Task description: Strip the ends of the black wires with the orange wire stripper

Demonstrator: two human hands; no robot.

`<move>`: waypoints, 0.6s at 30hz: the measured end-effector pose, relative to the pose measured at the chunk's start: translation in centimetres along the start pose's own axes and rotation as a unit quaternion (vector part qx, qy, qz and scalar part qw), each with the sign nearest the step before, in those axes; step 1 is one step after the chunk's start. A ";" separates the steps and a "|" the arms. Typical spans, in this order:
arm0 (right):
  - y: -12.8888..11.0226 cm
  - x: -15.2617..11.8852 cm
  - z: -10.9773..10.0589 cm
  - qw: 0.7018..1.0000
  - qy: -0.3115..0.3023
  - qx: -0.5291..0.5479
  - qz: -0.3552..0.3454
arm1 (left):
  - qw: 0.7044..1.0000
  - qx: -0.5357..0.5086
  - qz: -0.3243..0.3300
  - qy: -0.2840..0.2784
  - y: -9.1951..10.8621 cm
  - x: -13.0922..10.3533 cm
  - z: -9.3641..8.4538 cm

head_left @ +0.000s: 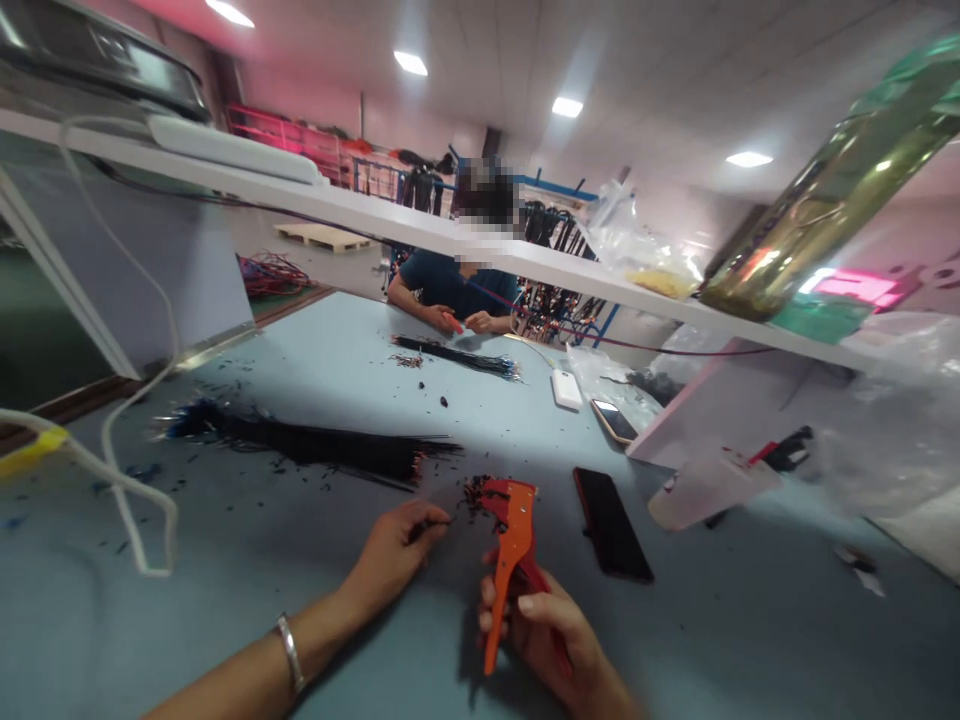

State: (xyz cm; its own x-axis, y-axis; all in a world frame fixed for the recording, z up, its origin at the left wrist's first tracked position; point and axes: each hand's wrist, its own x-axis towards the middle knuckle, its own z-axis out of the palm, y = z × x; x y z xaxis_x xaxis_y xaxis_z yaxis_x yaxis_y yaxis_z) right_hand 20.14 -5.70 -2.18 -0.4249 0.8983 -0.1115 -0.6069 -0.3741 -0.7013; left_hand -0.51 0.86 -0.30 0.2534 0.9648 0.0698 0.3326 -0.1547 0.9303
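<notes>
My right hand (551,625) is wrapped round the handles of an orange and red wire stripper (514,545), its jaws pointing away from me. To its left, my left hand (397,550) is closed in a pinch, and the dark tip of a thin black wire (449,520) pokes out from the fingertips. A small heap of black insulation scraps (474,495) lies by the stripper's jaws. Beyond my left hand a thick bundle of black wires (322,450) stretches across the blue table, with blue and silvery ends at its left.
A black phone (613,525) lies right of the stripper. Across the table (315,340), a person (457,290) holds an orange tool near a second wire bundle (457,357). A white shelf (420,230) crosses overhead, bearing a tilted-looking bottle (825,190). A white cable (120,470) hangs at left.
</notes>
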 end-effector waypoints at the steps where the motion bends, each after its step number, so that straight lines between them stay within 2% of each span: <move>1: 0.0 0.0 -0.1 1.000 -0.010 0.004 -0.001 | 1.000 -0.002 -0.004 0.001 0.0 0.0 0.0; 9: -0.3 -0.2 0.0 0.999 -0.023 -0.023 0.002 | 1.000 0.000 -0.013 0.002 -0.1 0.0 0.1; 18: -0.5 -0.5 -0.4 0.998 -0.038 -0.043 0.006 | 0.999 0.049 0.014 0.003 -0.6 0.1 0.3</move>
State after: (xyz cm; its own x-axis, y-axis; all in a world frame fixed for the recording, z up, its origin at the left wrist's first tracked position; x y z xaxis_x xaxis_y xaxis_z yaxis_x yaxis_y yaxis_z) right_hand 20.91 -5.93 -2.04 -0.4837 0.8725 -0.0697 -0.5421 -0.3611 -0.7587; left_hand -0.40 0.96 -0.93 0.2578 0.9613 0.0975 0.4126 -0.2008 0.8885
